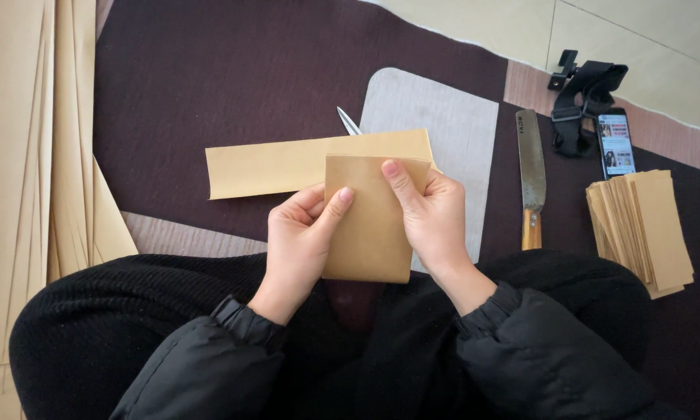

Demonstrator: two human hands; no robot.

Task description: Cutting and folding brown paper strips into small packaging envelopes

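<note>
1. The left hand (299,233) is closed on the left edge of a folded rectangular piece of tan kraft paper (369,222), thumb laid across its front face and the other fingers curled behind.
2. The right hand (431,218) grips the same folded paper from the right side, its forefinger stretched up to the top fold and the remaining fingers wrapped around the right edge.
3. The folded paper stands nearly upright between the two hands, above the person's lap in black trousers (132,311).
4. Just beyond the fingertips of both hands lies a long flat strip of the same tan paper (288,165), reaching out past the left hand on a dark maroon floor mat (210,78).
5. Beyond the right hand a pale grey rectangular board with rounded corners (443,117) lies on the mat, and the metal tips of a pair of scissors (348,121) stick out from behind the strip.
6. To the outer side of the right hand lies a broad flat knife with a wooden handle (530,175).
7. Farther out on that side sit a fanned stack of tan folded papers (645,225), a smartphone with a lit screen (616,144) and a black strap with a clip mount (587,97).
8. Well out from the left hand, large tan paper sheets (23,155) lie piled.
</note>
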